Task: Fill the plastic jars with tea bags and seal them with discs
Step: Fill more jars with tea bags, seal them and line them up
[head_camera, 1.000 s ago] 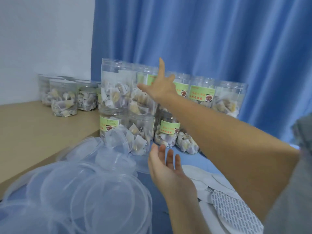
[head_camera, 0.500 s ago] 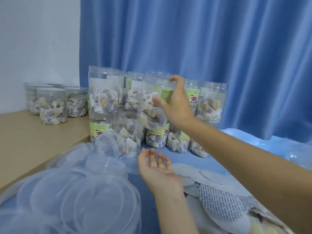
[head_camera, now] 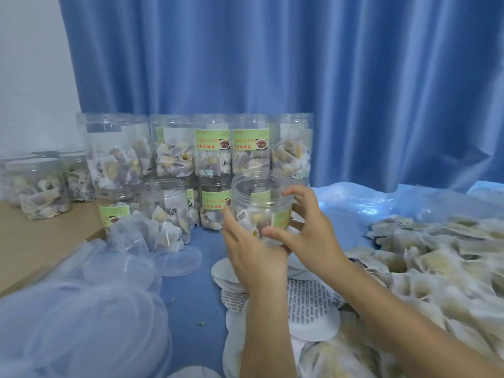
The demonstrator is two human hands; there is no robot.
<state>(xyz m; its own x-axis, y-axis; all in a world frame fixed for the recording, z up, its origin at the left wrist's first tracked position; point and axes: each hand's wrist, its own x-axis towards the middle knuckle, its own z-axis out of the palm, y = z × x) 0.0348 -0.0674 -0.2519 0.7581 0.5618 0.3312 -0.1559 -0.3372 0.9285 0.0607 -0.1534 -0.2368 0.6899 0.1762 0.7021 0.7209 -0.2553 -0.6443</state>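
Above the blue surface's middle, I hold an open jar (head_camera: 263, 205) of tea bags: my left hand (head_camera: 252, 257) cradles its base, my right hand (head_camera: 308, 230) grips its side.

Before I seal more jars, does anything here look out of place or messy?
Mostly orderly. One clear lid lies alone on the blue cloth, apart from the lid heap. The jar held between both hands, left and right, has an open top and looks only part filled.

Open jar (head_camera: 260, 203) now off the stack, between both hands (head_camera: 275, 241).
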